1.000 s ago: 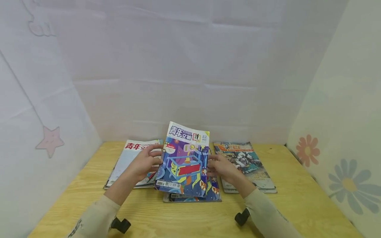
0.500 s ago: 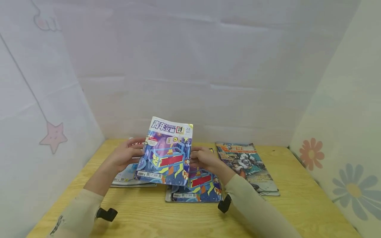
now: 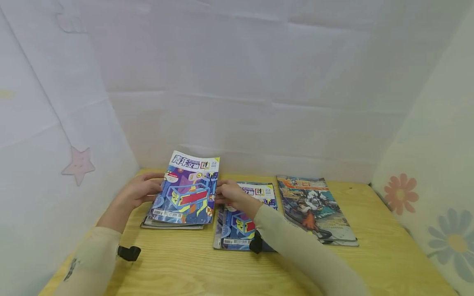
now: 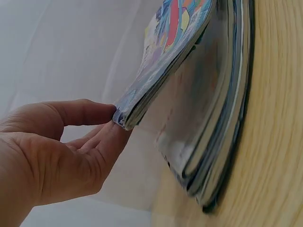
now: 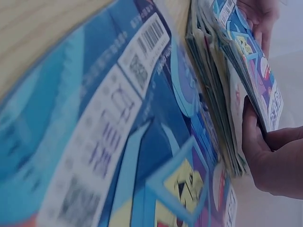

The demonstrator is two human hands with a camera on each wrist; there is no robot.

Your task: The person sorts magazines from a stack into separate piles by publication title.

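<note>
Fingers of the left hand (image 3: pixel 138 192) and right hand (image 3: pixel 228 194) are curled on the colourful blue paper magazine (image 3: pixel 187 193), held tilted over the flat magazine pile (image 3: pixel 168 224), left of middle.

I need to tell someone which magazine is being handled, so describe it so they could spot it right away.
On the wooden table, look to the left pile near the star-marked wall. The magazine is the blue and purple one with a red box, held at both side edges and tilted above that pile, unlike its flat-lying twin in the middle.
</note>
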